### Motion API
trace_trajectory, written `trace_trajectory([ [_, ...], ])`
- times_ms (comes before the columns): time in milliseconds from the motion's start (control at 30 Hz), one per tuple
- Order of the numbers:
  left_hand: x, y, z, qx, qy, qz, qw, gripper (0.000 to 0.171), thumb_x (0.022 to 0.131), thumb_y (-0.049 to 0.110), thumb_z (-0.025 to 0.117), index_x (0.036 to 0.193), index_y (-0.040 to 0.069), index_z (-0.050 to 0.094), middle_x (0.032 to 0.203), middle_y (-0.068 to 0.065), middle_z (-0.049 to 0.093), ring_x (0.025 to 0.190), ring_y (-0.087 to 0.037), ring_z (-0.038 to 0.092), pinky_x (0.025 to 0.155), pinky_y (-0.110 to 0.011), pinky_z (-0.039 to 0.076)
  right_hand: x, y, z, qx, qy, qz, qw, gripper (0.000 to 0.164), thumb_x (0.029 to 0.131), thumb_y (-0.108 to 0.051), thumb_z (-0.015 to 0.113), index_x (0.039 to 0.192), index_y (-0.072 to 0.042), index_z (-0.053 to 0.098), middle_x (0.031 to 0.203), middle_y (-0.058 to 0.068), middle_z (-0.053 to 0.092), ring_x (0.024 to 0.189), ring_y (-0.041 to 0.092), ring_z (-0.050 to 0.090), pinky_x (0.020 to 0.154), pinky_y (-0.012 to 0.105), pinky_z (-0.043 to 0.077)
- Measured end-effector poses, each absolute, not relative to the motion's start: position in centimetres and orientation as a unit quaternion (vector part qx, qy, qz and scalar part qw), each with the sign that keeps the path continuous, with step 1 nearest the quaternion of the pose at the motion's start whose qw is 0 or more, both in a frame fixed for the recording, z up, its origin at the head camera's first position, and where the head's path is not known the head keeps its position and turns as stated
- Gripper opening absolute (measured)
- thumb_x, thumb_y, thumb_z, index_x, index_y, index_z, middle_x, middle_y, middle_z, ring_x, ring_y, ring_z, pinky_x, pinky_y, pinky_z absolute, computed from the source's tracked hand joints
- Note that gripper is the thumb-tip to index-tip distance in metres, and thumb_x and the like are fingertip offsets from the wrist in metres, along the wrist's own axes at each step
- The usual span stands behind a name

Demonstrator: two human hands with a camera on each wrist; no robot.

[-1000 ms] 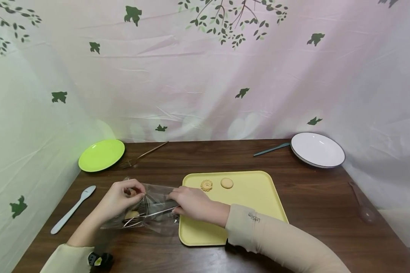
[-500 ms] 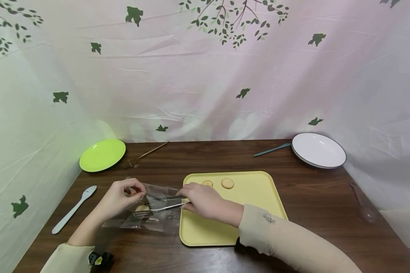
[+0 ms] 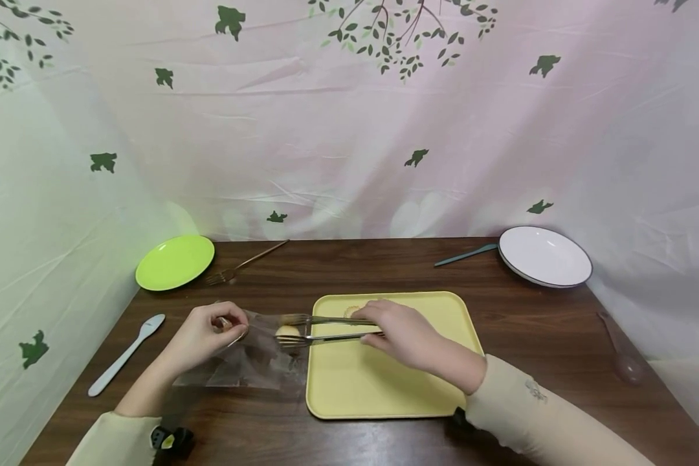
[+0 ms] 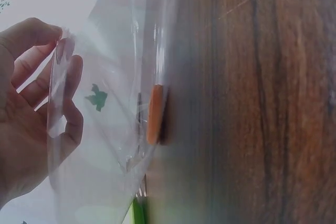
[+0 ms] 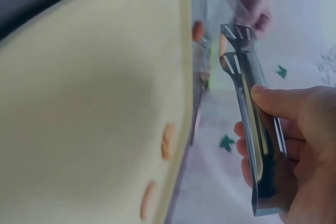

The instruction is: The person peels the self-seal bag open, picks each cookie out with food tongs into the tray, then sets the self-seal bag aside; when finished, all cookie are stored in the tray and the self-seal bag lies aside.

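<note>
1. Metal tongs (image 3: 340, 337) have been drawn rightward by the right hand (image 3: 404, 333) since the earlier frames, with a round cookie (image 3: 288, 332) carried between their tips; the left hand (image 3: 206, 340) has been kept almost in place.
2. The tongs are gripped between the right hand's thumb and curled fingers. The cookie is held at the right end of a clear bag (image 3: 256, 366), just left of the tray; whether it is inside the bag mouth cannot be told.
3. The bag's edge is pinched between the left hand's thumb and fingertips, the other fingers loosely bent. An orange-brown cookie (image 4: 155, 115) is seen through the film.
4. On the yellow tray (image 3: 384, 395), two more cookies (image 5: 167, 142) are lying at the far edge.
5. Dark print (image 3: 536, 390) is borne by the right sleeve, too blurred to be read.
6. A dark wood-grain table (image 3: 361, 265) is enclosed by pale cloth walls (image 3: 338, 129), printed with green birds and leafy branches.
7. At far left a lime plate (image 3: 175, 262) is placed; at far right, a white plate (image 3: 544, 254).
</note>
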State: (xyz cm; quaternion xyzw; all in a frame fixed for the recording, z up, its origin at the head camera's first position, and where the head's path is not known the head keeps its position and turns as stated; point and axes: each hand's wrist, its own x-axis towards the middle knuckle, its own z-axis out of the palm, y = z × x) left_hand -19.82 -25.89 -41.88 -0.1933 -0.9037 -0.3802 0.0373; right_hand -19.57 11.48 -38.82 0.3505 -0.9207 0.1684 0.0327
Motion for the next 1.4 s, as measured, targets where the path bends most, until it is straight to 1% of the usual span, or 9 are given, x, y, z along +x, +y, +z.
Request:
trace_trajectory([
  [100, -19.8, -25.8, -41.7, -0.194, -0.902, -0.385, 0.031, 0.002, 0.087, 0.017, 0.069, 0.087, 0.018, 0.067, 0.080, 0.012, 0.064, 0.075, -0.007, 0.060, 0.065, -0.028, 0.046, -19.5, 13.3, -38.3, 0.336, -0.925, 0.172, 0.046, 0.037, 0.085, -0.028, 0.071, 0.120, -0.020, 0.063, 0.118, -0.002, 0.064, 0.111, 0.017, 0.060, 0.086, 0.039, 0.050],
  [233, -19.7, -25.9, -41.7, -0.194, -0.900, -0.389, 0.024, 0.006, 0.088, 0.022, 0.069, 0.089, 0.016, 0.067, 0.081, 0.011, 0.065, 0.075, -0.007, 0.061, 0.066, -0.028, 0.046, -19.5, 16.0, -37.9, 0.313, -0.932, 0.172, 0.062, 0.037, 0.085, -0.027, 0.071, 0.119, -0.017, 0.063, 0.117, 0.000, 0.065, 0.109, 0.019, 0.061, 0.087, 0.040, 0.050],
  [467, -19.8, -26.1, -42.0, -0.188, -0.905, -0.380, 0.029, 0.003, 0.087, 0.022, 0.069, 0.087, 0.021, 0.067, 0.081, 0.012, 0.065, 0.075, -0.007, 0.060, 0.067, -0.027, 0.045, -19.6, 21.3, -37.7, 0.267, -0.946, 0.162, 0.080, 0.038, 0.083, -0.024, 0.073, 0.118, -0.012, 0.064, 0.113, 0.004, 0.066, 0.106, 0.024, 0.062, 0.085, 0.044, 0.049],
  [633, -19.8, -26.1, -42.1, -0.188, -0.909, -0.369, 0.037, 0.008, 0.087, 0.018, 0.070, 0.086, 0.025, 0.066, 0.081, 0.013, 0.064, 0.075, -0.006, 0.060, 0.068, -0.027, 0.045, -19.6, 24.7, -38.1, 0.228, -0.960, 0.146, 0.066, 0.038, 0.083, -0.022, 0.073, 0.117, -0.010, 0.064, 0.111, 0.005, 0.066, 0.103, 0.026, 0.063, 0.082, 0.046, 0.049],
  [767, -19.9, -26.0, -41.9, -0.192, -0.909, -0.368, 0.035, 0.008, 0.087, 0.016, 0.069, 0.087, 0.023, 0.066, 0.081, 0.013, 0.064, 0.076, -0.006, 0.060, 0.069, -0.028, 0.045, -19.2, 26.8, -38.8, 0.202, -0.969, 0.132, 0.052, 0.037, 0.083, -0.022, 0.073, 0.116, -0.009, 0.065, 0.108, 0.005, 0.067, 0.099, 0.025, 0.064, 0.080, 0.046, 0.050],
  [933, -19.9, -26.1, -41.8, -0.192, -0.908, -0.371, 0.029, 0.004, 0.087, 0.017, 0.069, 0.088, 0.020, 0.066, 0.081, 0.012, 0.064, 0.077, -0.006, 0.060, 0.069, -0.028, 0.045, -19.2, 28.6, -39.6, 0.185, -0.973, 0.128, 0.047, 0.036, 0.082, -0.022, 0.074, 0.114, -0.009, 0.065, 0.102, 0.003, 0.067, 0.091, 0.021, 0.064, 0.072, 0.043, 0.050],
  [1000, -19.9, -26.1, -41.8, -0.186, -0.909, -0.372, 0.026, 0.005, 0.087, 0.018, 0.069, 0.088, 0.022, 0.066, 0.081, 0.013, 0.064, 0.077, -0.006, 0.060, 0.070, -0.028, 0.046, -19.2, 29.1, -39.9, 0.180, -0.974, 0.127, 0.045, 0.037, 0.081, -0.021, 0.075, 0.114, -0.008, 0.065, 0.101, 0.003, 0.067, 0.087, 0.019, 0.063, 0.070, 0.042, 0.049],
  [1233, -19.8, -26.2, -41.8, -0.177, -0.910, -0.375, 0.022, 0.005, 0.087, 0.027, 0.069, 0.088, 0.023, 0.066, 0.081, 0.014, 0.065, 0.077, -0.006, 0.060, 0.069, -0.027, 0.046, -19.1, 30.0, -40.3, 0.174, -0.976, 0.125, 0.046, 0.041, 0.080, -0.023, 0.075, 0.116, -0.006, 0.064, 0.105, 0.007, 0.067, 0.091, 0.023, 0.064, 0.072, 0.046, 0.050],
  [1400, -19.8, -26.1, -42.0, -0.174, -0.909, -0.377, 0.024, 0.005, 0.087, 0.024, 0.070, 0.086, 0.026, 0.064, 0.080, 0.013, 0.065, 0.075, -0.006, 0.060, 0.068, -0.026, 0.045, -18.8, 30.3, -40.1, 0.177, -0.975, 0.126, 0.046, 0.043, 0.079, -0.023, 0.076, 0.116, -0.006, 0.064, 0.103, 0.005, 0.067, 0.087, 0.019, 0.062, 0.071, 0.044, 0.050],
])
